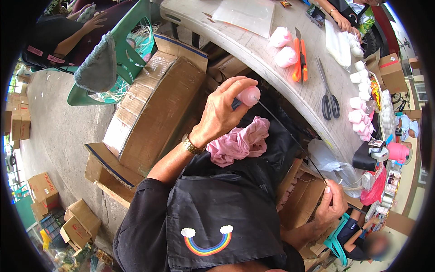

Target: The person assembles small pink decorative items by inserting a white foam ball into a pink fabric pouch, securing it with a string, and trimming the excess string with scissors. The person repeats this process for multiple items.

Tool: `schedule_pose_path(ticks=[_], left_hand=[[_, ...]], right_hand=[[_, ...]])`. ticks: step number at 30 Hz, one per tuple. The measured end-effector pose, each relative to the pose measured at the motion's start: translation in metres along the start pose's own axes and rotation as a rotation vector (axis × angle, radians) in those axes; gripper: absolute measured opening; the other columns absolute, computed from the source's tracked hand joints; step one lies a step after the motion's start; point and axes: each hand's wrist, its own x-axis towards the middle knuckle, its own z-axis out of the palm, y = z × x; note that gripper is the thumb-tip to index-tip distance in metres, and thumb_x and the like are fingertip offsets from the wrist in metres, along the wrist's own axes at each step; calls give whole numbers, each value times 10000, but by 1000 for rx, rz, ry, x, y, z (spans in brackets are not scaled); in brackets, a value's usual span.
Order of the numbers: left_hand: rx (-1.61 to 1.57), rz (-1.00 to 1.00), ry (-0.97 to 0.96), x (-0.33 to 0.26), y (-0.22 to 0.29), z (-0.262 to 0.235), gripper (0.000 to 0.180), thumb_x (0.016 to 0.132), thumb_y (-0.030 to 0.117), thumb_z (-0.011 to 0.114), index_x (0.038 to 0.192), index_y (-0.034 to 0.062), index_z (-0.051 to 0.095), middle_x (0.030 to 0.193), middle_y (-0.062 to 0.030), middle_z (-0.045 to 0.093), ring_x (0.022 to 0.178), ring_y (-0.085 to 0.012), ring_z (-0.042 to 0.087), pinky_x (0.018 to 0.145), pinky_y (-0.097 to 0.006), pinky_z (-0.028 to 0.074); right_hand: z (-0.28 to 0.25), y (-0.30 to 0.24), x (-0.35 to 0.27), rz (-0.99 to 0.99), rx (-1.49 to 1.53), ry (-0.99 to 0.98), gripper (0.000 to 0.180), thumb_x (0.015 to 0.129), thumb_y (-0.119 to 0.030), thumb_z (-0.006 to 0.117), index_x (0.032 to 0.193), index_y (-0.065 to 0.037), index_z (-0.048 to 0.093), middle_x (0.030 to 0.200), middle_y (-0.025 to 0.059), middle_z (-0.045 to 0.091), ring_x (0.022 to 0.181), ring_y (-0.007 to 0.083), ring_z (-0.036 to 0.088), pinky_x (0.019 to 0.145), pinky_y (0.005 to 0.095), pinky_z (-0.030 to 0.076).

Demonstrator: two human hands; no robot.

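My left hand (pixel 218 109) is closed round a small, rounded pink piece (pixel 248 96), held over my lap. A thin dark line (pixel 292 137) runs straight from the middle of the piece to my right hand (pixel 331 205), which pinches its other end at lower right. Whether the line is a taut cord or a thin rod, I cannot tell. Something dark blue shows partly between the left fingers. A crumpled pink cloth (pixel 240 141) lies on my black apron (pixel 217 195), just below the left hand.
A pale table (pixel 253 50) curves along the right, bearing two pink rounded bundles (pixel 285 56), orange-handled cutters (pixel 297 59), black scissors (pixel 327 97) and rows of white and pink pieces (pixel 360 115). Cardboard boxes (pixel 158 109) and a green chair (pixel 129 50) stand left. Other people sit nearby.
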Motion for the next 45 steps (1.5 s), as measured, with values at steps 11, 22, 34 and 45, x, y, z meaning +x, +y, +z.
schedule_pose_path(ticks=[11, 22, 34, 45], left_hand=[[406, 541, -119, 0, 27, 12, 402, 709, 119, 729, 1099, 157, 637, 1069, -4, 629, 1080, -204, 584, 1120, -537, 292], [-220, -383, 38, -11, -22, -1, 466, 793, 137, 774, 1208, 44, 583, 992, -76, 677, 906, -127, 630, 828, -289, 511], [-1115, -614, -339, -26, 7, 22, 220, 920, 256, 621, 997, 69, 535, 893, -55, 616, 847, -129, 600, 694, -270, 510], [-851, -365, -661, -23, 41, 52, 210, 918, 234, 626, 989, 37, 622, 754, -3, 579, 692, -80, 547, 585, -248, 446]], right_hand=[[22, -26, 36, -262, -60, -27, 128, 809, 15, 592, 922, 19, 651, 701, 144, 596, 589, 300, 600, 530, 368, 453], [19, 105, 34, 311, -56, 388, 127, 906, -58, 552, 980, 1, 636, 866, 137, 671, 771, 243, 638, 731, 327, 491], [49, 101, 68, 160, -97, 458, 217, 872, 31, 414, 930, 12, 622, 782, 76, 591, 656, 144, 551, 623, 278, 448], [91, -12, 55, 41, 877, -375, 171, 835, 36, 429, 758, -1, 577, 612, 52, 582, 550, 97, 546, 538, 235, 434]])
